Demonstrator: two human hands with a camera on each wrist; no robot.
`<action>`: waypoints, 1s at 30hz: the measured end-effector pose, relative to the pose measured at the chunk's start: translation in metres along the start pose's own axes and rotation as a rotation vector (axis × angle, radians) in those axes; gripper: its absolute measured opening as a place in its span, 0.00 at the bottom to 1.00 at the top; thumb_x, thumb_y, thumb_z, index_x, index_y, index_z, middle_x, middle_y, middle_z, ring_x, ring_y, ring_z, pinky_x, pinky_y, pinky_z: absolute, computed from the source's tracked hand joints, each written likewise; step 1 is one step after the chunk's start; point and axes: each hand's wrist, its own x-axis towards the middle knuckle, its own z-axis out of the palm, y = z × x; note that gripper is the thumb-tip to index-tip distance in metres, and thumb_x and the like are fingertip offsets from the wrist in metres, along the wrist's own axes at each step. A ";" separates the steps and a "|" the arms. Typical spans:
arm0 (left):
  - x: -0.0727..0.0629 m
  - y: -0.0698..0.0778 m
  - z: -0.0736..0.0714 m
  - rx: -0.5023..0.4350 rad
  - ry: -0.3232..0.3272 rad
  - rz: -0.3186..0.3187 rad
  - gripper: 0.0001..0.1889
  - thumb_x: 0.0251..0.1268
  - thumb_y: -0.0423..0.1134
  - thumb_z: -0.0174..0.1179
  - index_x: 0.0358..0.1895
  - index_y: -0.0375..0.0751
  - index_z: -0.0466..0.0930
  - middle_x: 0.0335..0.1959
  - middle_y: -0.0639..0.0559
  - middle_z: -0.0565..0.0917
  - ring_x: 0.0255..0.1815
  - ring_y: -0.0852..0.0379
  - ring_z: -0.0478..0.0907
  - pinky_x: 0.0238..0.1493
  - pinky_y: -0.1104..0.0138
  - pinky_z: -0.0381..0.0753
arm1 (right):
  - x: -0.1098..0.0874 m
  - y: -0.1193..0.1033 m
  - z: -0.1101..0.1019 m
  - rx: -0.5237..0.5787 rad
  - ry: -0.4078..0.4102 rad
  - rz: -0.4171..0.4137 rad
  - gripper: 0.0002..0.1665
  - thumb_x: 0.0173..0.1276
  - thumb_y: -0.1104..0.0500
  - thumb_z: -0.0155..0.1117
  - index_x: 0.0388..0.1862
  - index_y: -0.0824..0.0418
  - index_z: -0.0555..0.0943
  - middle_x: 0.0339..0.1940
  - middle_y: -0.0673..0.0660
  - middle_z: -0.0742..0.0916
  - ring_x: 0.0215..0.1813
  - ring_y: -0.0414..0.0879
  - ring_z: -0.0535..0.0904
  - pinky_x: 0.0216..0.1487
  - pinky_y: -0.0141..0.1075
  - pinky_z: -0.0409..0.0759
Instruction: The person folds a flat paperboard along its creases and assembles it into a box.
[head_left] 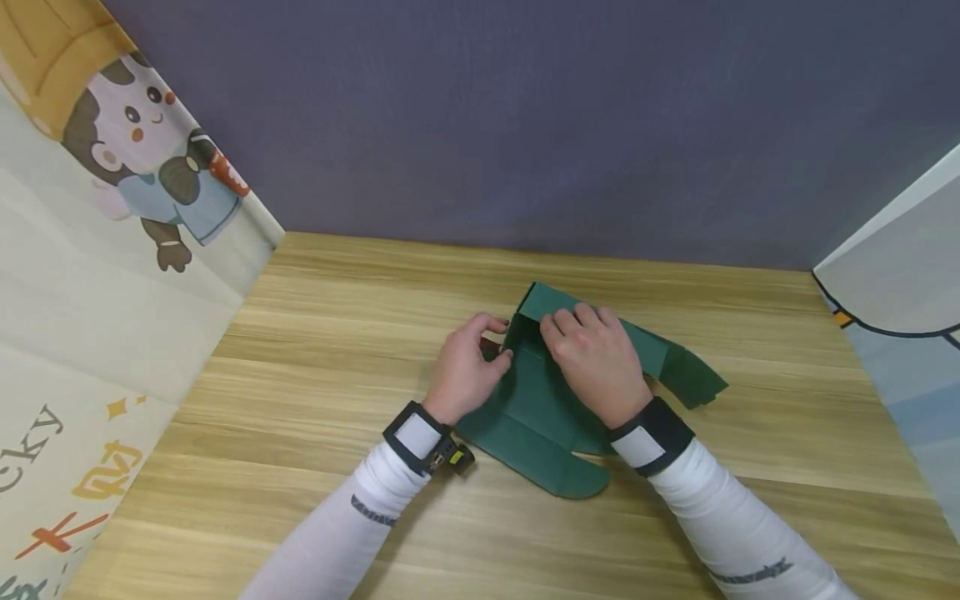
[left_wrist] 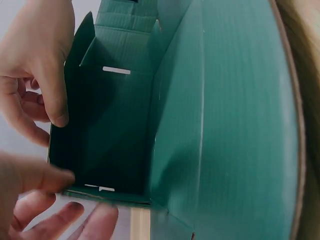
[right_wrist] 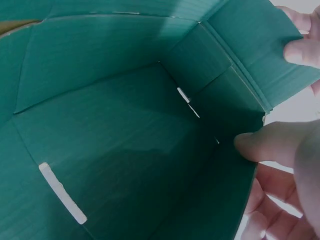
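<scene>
A partly folded green cardboard box (head_left: 536,392) lies on the table, its inside facing up and its flaps spread. At its left end, my left hand (head_left: 467,367) has the thumb on one side of the end panel (right_wrist: 260,50) and fingers on the other. My right hand (head_left: 596,362) grips the far side wall (left_wrist: 57,142), thumb inside and fingers outside. White slots (right_wrist: 62,192) show at both ends of the box floor. In the left wrist view the left fingers (left_wrist: 100,220) are slightly blurred.
An end flap (head_left: 693,379) sticks out to the right, and a long rounded flap (head_left: 540,458) extends toward me. The wood-grain table (head_left: 337,333) is bounded by a dark back panel (head_left: 480,125) and a printed cloth (head_left: 187,317) on the left.
</scene>
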 end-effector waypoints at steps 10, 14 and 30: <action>0.009 -0.001 0.004 -0.052 -0.100 0.071 0.16 0.65 0.46 0.60 0.52 0.45 0.74 0.53 0.52 0.76 0.49 0.52 0.79 0.47 0.59 0.81 | 0.001 0.009 0.000 0.004 0.038 0.003 0.09 0.67 0.69 0.59 0.40 0.62 0.85 0.36 0.59 0.87 0.42 0.57 0.79 0.48 0.51 0.73; 0.018 -0.002 0.008 -0.026 -0.042 0.101 0.10 0.66 0.41 0.60 0.45 0.43 0.76 0.47 0.52 0.77 0.49 0.52 0.78 0.47 0.58 0.82 | 0.000 0.014 -0.001 0.053 0.049 0.033 0.05 0.63 0.67 0.64 0.37 0.63 0.85 0.36 0.60 0.86 0.45 0.60 0.81 0.59 0.58 0.72; 0.037 -0.001 0.009 -0.011 -0.044 0.056 0.21 0.60 0.39 0.68 0.55 0.41 0.74 0.44 0.49 0.80 0.43 0.53 0.83 0.41 0.72 0.82 | 0.002 0.033 -0.013 0.326 -0.133 0.126 0.18 0.59 0.56 0.71 0.49 0.55 0.85 0.50 0.60 0.86 0.45 0.55 0.84 0.48 0.57 0.79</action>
